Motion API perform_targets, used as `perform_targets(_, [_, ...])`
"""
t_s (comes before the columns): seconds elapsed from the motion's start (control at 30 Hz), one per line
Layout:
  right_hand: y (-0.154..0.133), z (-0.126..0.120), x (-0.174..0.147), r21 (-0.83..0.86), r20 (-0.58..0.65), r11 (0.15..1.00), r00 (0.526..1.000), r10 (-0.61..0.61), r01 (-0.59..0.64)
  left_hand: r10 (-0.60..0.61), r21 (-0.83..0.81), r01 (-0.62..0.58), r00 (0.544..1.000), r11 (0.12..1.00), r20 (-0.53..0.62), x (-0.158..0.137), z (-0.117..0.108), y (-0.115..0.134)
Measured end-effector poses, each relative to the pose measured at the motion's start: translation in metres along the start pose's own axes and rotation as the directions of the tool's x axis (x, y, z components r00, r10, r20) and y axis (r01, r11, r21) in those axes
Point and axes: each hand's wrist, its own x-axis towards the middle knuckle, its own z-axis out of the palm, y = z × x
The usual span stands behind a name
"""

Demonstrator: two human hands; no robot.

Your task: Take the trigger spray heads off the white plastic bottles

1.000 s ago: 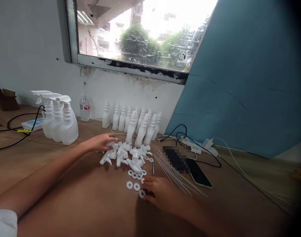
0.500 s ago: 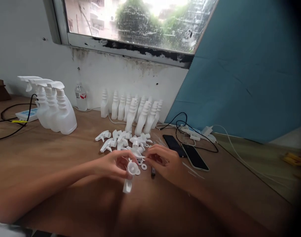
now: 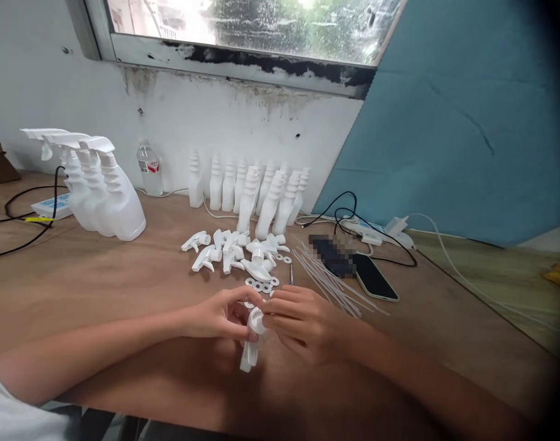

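Observation:
Near the front of the table, my left hand (image 3: pixel 222 312) is closed around a white trigger spray head (image 3: pixel 249 355), its nozzle end pointing down. Against the round collar of this spray head, my right hand (image 3: pixel 310 321) has its fingers pinched together. Anything between those fingertips is hidden. Just beyond both hands lie several flat white washers (image 3: pixel 258 286) and a slim metal tool (image 3: pixel 291 274). Further back is a loose pile of white trigger spray heads (image 3: pixel 234 250). Thin white tubes (image 3: pixel 323 275) lie in a bundle to the right.
Several white bottles (image 3: pixel 268 205) without heads stand by the wall. On the left are spray bottles (image 3: pixel 126 205) with heads fitted, and a clear bottle (image 3: pixel 150 171) stands behind. Two phones (image 3: pixel 376 277), a power strip (image 3: pixel 372 233) and black cables are on the right.
My right hand has moved left and closed in on the spray head's collar. The spray head has turned in my left hand. The view has tipped down, showing more tubes and washers.

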Motion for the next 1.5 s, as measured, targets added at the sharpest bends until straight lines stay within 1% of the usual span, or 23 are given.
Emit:
perform_targets(0.13, [0.002, 0.003, -0.001, 0.076, -0.009, 0.997, 1.000, 0.029, -0.028, 0.092, -0.008, -0.092, 0.995, 0.996, 0.041, 0.001, -0.001, -0.004])
perform_targets(0.23, [0.006, 0.010, -0.002, 0.092, -0.098, 0.994, 0.993, 0.059, -0.050, 0.209, 0.021, -0.209, 0.978, 0.978, 0.015, 0.002, -0.003, -0.008])
perform_targets(0.3, [0.009, 0.013, -0.002, 0.084, -0.163, 0.994, 0.983, 0.089, -0.076, 0.273, 0.078, -0.271, 0.962, 0.959, -0.011, 0.002, -0.004, -0.009])
perform_targets(0.33, [0.010, 0.015, -0.002, 0.082, -0.179, 0.992, 0.978, 0.109, -0.095, 0.288, 0.116, -0.284, 0.958, 0.952, -0.017, 0.001, -0.004, -0.009])
perform_targets(0.43, [0.011, 0.017, -0.002, 0.102, -0.190, 0.986, 0.971, 0.148, -0.130, 0.299, 0.255, -0.282, 0.954, 0.925, -0.026, -0.001, -0.004, -0.008])
perform_targets(0.5, [0.012, 0.018, -0.002, 0.136, -0.183, 0.982, 0.971, 0.152, -0.128, 0.315, 0.363, -0.286, 0.949, 0.887, -0.020, -0.003, -0.003, -0.007])
perform_targets(0.6, [0.011, 0.022, -0.003, 0.190, -0.198, 0.978, 0.972, 0.125, -0.087, 0.364, 0.507, -0.324, 0.931, 0.799, 0.021, -0.005, -0.002, -0.005])
perform_targets(0.7, [0.010, 0.027, -0.005, 0.233, -0.229, 0.971, 0.967, 0.114, -0.059, 0.417, 0.594, -0.364, 0.907, 0.717, 0.052, -0.006, 0.000, -0.002])
perform_targets(0.77, [0.010, 0.030, -0.007, 0.258, -0.241, 0.964, 0.963, 0.124, -0.059, 0.434, 0.614, -0.382, 0.898, 0.691, 0.069, -0.006, 0.000, -0.001])
perform_targets(0.87, [0.008, 0.033, -0.009, 0.284, -0.242, 0.958, 0.963, 0.123, -0.051, 0.433, 0.618, -0.400, 0.895, 0.677, 0.105, -0.007, 0.000, 0.000])
perform_targets(1.03, [0.006, 0.037, -0.009, 0.278, -0.214, 0.960, 0.971, 0.106, -0.044, 0.404, 0.617, -0.393, 0.905, 0.681, 0.132, -0.010, -0.002, 0.000])
perform_targets(1.17, [0.001, 0.040, -0.007, 0.331, -0.200, 0.942, 0.971, 0.134, -0.062, 0.400, 0.606, -0.406, 0.904, 0.684, 0.154, -0.010, -0.003, 0.000])
perform_targets(1.33, [-0.004, 0.042, -0.006, 0.386, -0.317, 0.921, 0.929, 0.192, -0.059, 0.470, 0.600, -0.433, 0.876, 0.673, 0.105, -0.007, -0.003, -0.004])
perform_targets(1.43, [-0.006, 0.044, -0.008, 0.406, -0.326, 0.912, 0.925, 0.195, -0.049, 0.499, 0.596, -0.472, 0.856, 0.649, 0.135, -0.006, -0.004, -0.007])
perform_targets(1.5, [-0.009, 0.046, -0.009, 0.396, -0.323, 0.915, 0.922, 0.213, -0.073, 0.505, 0.596, -0.479, 0.852, 0.645, 0.138, -0.005, -0.005, -0.008])
